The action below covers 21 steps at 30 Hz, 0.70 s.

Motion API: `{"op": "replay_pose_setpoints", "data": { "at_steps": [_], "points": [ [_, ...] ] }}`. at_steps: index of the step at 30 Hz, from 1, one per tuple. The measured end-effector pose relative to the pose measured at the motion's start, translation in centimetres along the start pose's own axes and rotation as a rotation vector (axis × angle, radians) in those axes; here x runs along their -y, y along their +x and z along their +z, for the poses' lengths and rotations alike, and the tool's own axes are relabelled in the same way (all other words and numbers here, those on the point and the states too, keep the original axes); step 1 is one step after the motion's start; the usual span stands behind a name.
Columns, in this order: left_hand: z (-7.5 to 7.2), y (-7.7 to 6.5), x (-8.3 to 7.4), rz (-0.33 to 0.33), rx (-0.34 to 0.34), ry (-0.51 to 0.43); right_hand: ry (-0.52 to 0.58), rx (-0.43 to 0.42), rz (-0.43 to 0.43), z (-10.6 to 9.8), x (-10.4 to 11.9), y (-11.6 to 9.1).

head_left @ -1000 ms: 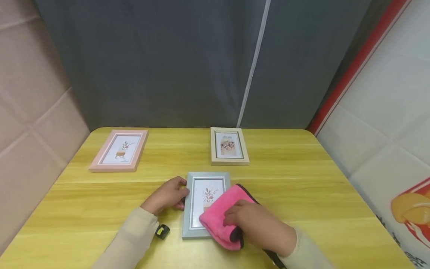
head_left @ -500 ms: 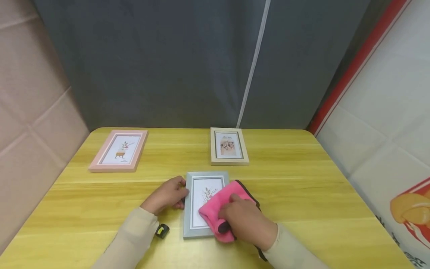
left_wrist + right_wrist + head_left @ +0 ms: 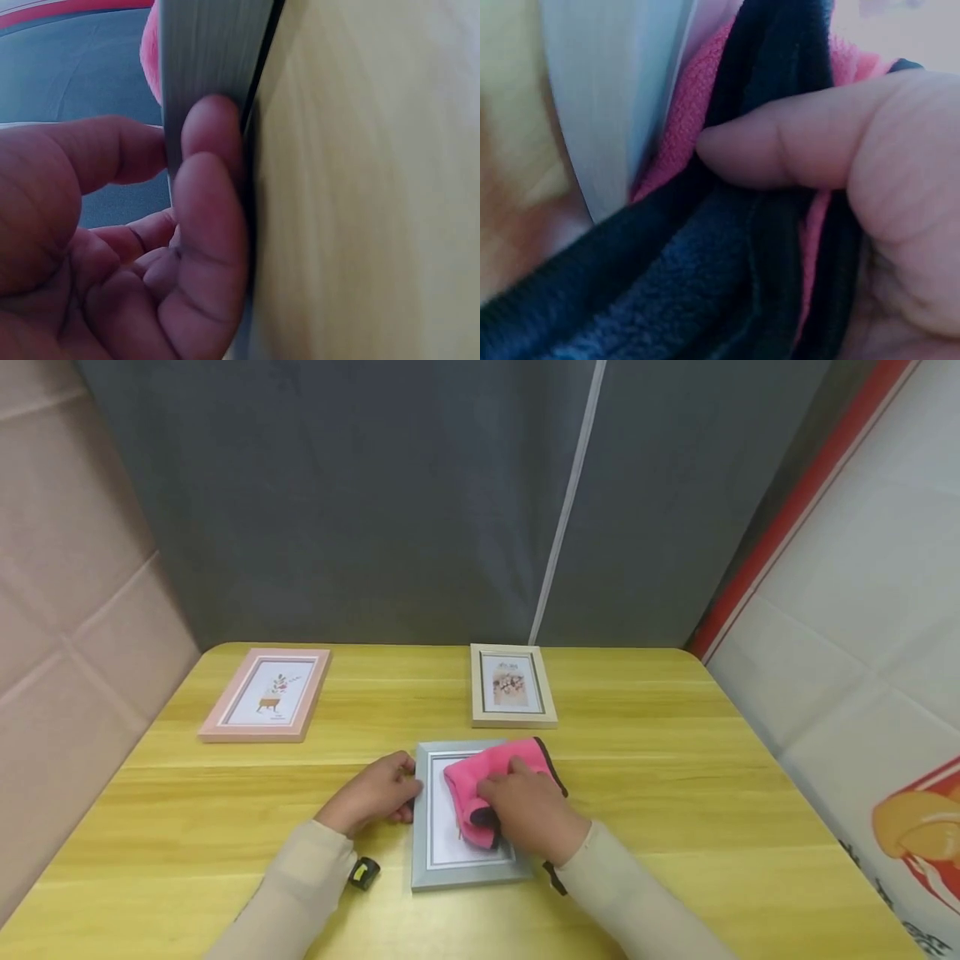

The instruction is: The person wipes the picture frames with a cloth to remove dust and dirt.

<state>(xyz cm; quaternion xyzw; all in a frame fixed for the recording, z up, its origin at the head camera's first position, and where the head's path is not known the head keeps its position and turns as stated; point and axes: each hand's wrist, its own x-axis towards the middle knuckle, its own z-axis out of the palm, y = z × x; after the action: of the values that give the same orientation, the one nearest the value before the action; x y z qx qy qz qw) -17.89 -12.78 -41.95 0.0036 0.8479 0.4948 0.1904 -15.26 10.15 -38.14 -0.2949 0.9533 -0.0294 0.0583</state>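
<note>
Yellow wood-grained table (image 3: 720, 793) spreads beneath both hands: left hand (image 3: 372, 795), fingers gripping the grey frame (image 3: 465, 880) by its left edge; right hand (image 3: 536, 814), fingers pinching the pink cloth (image 3: 465, 782) over that frame's white print (image 3: 444, 835); beyond the fingers, pink frame (image 3: 251, 735) and cream frame (image 3: 513, 722), each holding a flower picture (image 3: 508, 687)

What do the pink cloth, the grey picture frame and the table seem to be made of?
Pink cloth: matte fabric, perhaps microfibre, by its fuzzy pile. Grey picture frame: satin, finely streaked; plastic, wood or metal, unclear. Table: sheen and grain streaks suggest wood or wood-look laminate.
</note>
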Motion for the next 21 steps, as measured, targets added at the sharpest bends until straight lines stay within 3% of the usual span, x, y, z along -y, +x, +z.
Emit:
{"op": "replay_pose_setpoints", "data": {
  "at_steps": [8,21],
  "points": [
    [-0.2,-0.2,-0.3,-0.002,0.009,0.001,0.028,0.014,0.051,-0.1,-0.4,1.4],
    [-0.2,0.0,0.2,0.001,0.021,-0.001,0.068,0.016,0.1,0.0,-0.4,2.0]
  ]
}}
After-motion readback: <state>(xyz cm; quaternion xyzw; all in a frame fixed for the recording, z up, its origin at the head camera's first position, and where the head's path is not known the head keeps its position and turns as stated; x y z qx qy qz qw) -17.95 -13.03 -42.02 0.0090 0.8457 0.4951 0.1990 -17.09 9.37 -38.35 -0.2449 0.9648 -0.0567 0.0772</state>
